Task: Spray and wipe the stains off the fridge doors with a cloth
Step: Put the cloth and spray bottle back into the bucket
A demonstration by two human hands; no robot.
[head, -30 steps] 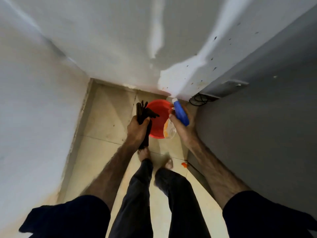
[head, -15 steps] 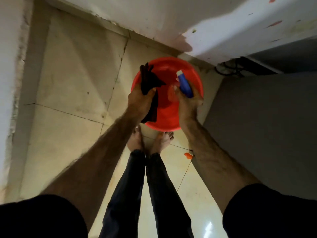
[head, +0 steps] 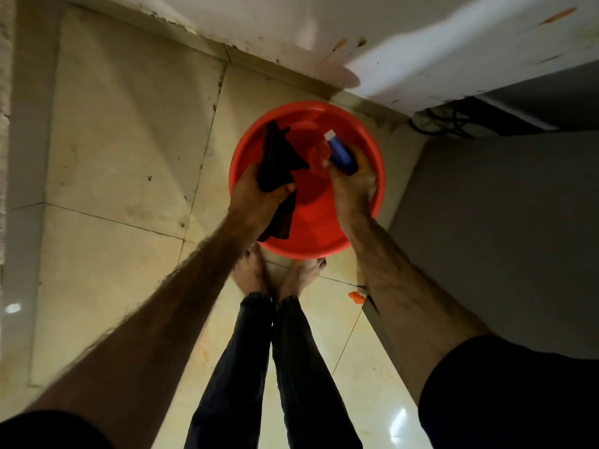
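My left hand (head: pixel 259 194) grips a dark cloth (head: pixel 277 157) that bunches above the fist and hangs down below it. My right hand (head: pixel 351 179) grips a spray bottle with a blue head and white nozzle (head: pixel 338 152); its clear body is mostly hidden behind the hand. Both hands are held over a red basin (head: pixel 324 247) standing on the tiled floor. The grey fridge door (head: pixel 499 241) rises on the right. Orange and dark stains speckle the white surface (head: pixel 453 53) at the top right.
My bare feet (head: pixel 278 277) stand just in front of the basin. An orange scrap (head: pixel 356 298) lies on the floor by the fridge's lower corner. Black cables (head: pixel 444 121) coil behind the fridge. A white wall runs along the left.
My view has tilted down from the wall and fridge side to the floor. Both hands, still holding cloth and bottle, have come lower over the basin, which now looks larger.
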